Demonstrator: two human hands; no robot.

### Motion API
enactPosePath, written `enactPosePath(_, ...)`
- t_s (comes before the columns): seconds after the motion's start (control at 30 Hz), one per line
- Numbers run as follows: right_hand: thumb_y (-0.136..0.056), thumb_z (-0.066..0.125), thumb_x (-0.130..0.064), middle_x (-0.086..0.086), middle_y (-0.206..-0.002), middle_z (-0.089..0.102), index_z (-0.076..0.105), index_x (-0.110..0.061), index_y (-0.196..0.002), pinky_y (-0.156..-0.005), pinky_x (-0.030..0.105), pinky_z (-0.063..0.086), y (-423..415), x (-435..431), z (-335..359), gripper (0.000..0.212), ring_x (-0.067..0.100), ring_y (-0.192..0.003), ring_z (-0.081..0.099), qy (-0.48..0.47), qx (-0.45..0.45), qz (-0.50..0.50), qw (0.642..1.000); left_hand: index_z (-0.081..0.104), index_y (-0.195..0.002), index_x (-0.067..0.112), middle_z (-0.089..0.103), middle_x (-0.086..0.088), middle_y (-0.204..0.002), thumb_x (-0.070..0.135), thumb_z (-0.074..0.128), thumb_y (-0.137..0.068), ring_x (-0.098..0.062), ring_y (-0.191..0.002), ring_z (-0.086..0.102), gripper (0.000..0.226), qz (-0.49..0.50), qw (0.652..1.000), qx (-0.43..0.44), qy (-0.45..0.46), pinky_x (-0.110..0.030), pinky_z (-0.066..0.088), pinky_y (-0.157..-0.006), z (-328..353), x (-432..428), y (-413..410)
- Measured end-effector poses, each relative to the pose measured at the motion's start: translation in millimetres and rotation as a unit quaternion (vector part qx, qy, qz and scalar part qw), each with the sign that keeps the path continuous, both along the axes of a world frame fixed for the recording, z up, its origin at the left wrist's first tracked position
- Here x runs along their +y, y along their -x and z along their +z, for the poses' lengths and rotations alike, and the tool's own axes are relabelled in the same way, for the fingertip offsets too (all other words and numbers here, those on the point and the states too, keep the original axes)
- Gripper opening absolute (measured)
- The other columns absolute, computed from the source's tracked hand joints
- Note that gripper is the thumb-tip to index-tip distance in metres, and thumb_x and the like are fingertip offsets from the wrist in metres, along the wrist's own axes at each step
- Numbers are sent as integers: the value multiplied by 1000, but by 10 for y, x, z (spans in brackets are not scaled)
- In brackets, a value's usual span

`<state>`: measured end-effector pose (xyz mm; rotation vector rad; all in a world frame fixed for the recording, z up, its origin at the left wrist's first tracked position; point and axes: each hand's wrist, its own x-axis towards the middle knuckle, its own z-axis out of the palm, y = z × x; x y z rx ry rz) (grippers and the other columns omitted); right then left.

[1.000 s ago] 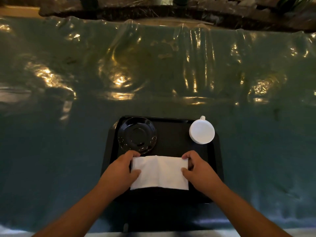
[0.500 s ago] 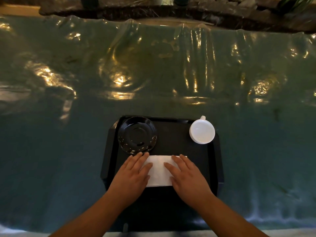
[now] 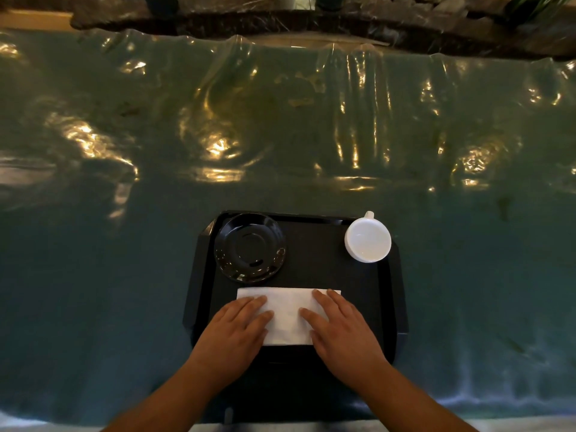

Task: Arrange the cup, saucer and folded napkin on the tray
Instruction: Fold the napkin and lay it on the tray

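A wide teal tablecloth point(image 3: 467, 260) fills nearly the whole view, and over it lies a clear plastic sheet point(image 3: 280, 126), wrinkled into long ridges and puckers. Warm golden glare point(image 3: 218, 148) bounces off those creases in patches, brightest at the centre and again out to the left and right. The sheet's far edge runs wavy across the top. Beyond it sits a dark, rough ledge point(image 3: 389, 29) that looks like stone, though it is too dim to be sure. Green plant leaves point(image 3: 530, 4) poke in at the top right corner. Along the bottom, a pale strip point(image 3: 514, 424) shows past the cloth's near edge.
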<state>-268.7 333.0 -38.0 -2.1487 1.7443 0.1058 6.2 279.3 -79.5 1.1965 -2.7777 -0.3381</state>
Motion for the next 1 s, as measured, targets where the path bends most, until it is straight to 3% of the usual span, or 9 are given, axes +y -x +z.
enactPosePath(0.17,-98,49,-44,7,-155,47,59,-37,-137,-113,48,38,-22,92,-9,41,34,-141,44,-10,-10,-9,1000,68,-128,25,59,-4,-145,41,50,-98,-26,-127,56,39,-9,1000,6,5,-39,33,-110,13,42,-30)
enactPosePath(0.27,-98,47,-46,5,-157,45,57,-40,-138,-114,46,32,-34,157,-27,41,32,-143,43,-15,-1,-7,1000,71,-126,25,61,-3,-144,41,51,-97,-26,-126,59,39,-12,1000,7,2,-40,39,-109,46,66,-49)
enactPosePath(0.4,-95,46,-47,4,-154,49,57,-41,-135,-111,45,37,-49,213,-25,41,31,-139,47,-16,-4,-7,1000,72,-125,25,62,-4,-143,41,51,-96,-26,-124,61,39,-17,1000,9,-4,-39,37,-108,54,112,-75)
enactPosePath(0.53,-95,47,-47,5,-153,50,58,-40,-134,-109,47,40,-52,255,-25,41,32,-138,49,-15,-9,-8,1000,69,-128,27,60,-2,-145,43,50,-97,-25,-127,59,40,-15,1000,5,-10,-42,49,-106,48,156,-94)
enactPosePath(0.63,-96,47,-47,5,-152,51,59,-40,-134,-110,46,39,-56,261,-14,41,32,-138,49,-10,-5,-8,1000,67,-130,28,59,-1,-145,44,50,-97,-23,-128,57,40,-14,1000,2,-10,-41,45,-109,31,165,-95)
enactPosePath(0.7,-95,49,-46,5,-152,51,60,-40,-134,-110,46,40,-58,257,2,41,32,-138,49,-9,-4,-7,1000,66,-130,29,58,0,-146,44,50,-97,-23,-129,56,40,-12,1000,1,-14,-40,40,-111,22,165,-99)
enactPosePath(0.87,-93,60,-47,4,-153,50,60,-41,-134,-111,45,34,-66,245,48,42,30,-139,49,-22,6,-8,1000,68,-128,29,60,0,-145,45,50,-95,-22,-128,58,41,-14,1000,-12,-17,-43,48,-106,100,159,-85)
enactPosePath(1.0,-85,70,-45,5,-146,56,62,-37,-133,-107,46,42,-78,201,80,49,31,-132,55,-22,-10,-14,1000,74,-118,26,66,0,-136,44,53,-92,-22,-119,64,38,-20,1000,5,-20,-39,52,-102,196,93,-49)
